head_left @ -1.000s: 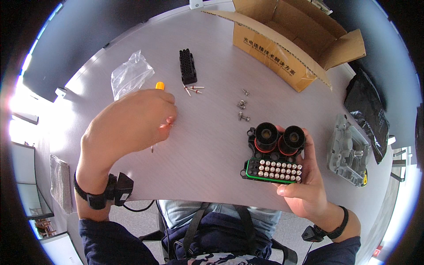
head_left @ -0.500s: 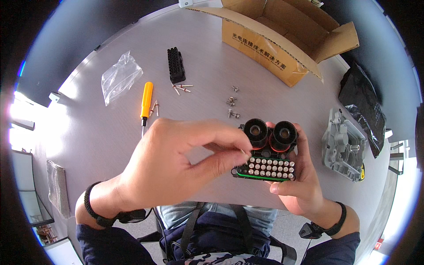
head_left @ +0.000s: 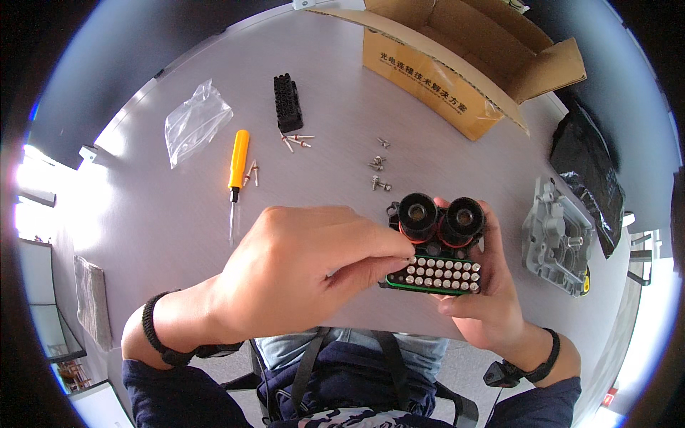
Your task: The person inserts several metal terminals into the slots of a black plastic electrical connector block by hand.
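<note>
My right hand (head_left: 491,292) grips a black connector insert (head_left: 429,251) from its right side, thumb at the lower edge and fingers behind. Two round black sockets with orange-red rings rise along its far side. Rows of silver contact pins fill the near block, which has a green seal around it. My left hand (head_left: 307,267) is closed in a pinch at the left end of the pin rows. A thin metal contact pin is in that pinch, mostly hidden by the fingertips now. The fingertips touch or nearly touch the block; I cannot tell which.
Beyond my left hand lie a yellow-handled screwdriver (head_left: 239,160), loose pins (head_left: 296,141), a black perforated block (head_left: 287,103) and a clear plastic bag (head_left: 198,123). Small screws (head_left: 378,164) sit mid-table. An open cardboard box (head_left: 428,78), grey metal housing (head_left: 556,235) and black bag (head_left: 589,171) are right.
My left hand has moved slightly right, and its pinched fingertips have come onto the left end of the pin rows. The gap between thumb and forefinger has narrowed. The insert has shifted slightly right.
</note>
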Demonstrator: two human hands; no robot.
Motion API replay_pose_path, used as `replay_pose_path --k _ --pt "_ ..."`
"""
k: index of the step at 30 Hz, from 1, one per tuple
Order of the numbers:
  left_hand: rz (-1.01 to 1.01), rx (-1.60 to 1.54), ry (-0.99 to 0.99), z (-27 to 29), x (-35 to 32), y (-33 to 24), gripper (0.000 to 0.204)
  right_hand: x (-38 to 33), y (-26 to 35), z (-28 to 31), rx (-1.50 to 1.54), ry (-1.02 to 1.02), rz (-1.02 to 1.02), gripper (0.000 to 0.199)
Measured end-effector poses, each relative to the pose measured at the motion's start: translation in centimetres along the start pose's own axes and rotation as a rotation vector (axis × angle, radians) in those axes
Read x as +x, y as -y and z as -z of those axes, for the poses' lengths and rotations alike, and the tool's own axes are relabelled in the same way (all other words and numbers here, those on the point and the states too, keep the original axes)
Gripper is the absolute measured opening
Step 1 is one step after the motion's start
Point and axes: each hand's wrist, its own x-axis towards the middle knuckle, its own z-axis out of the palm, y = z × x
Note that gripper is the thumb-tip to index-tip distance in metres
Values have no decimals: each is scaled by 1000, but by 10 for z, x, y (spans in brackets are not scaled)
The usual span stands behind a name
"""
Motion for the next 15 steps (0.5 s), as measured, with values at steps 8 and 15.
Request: replay_pose_path --k 8,15 --pt "-87 13 -34 -4 0 5 17 1 -3 5 14 16 24 107" --pt "-142 29 -35 -8 -1 10 22 1 -3 4 10 14 36 108"
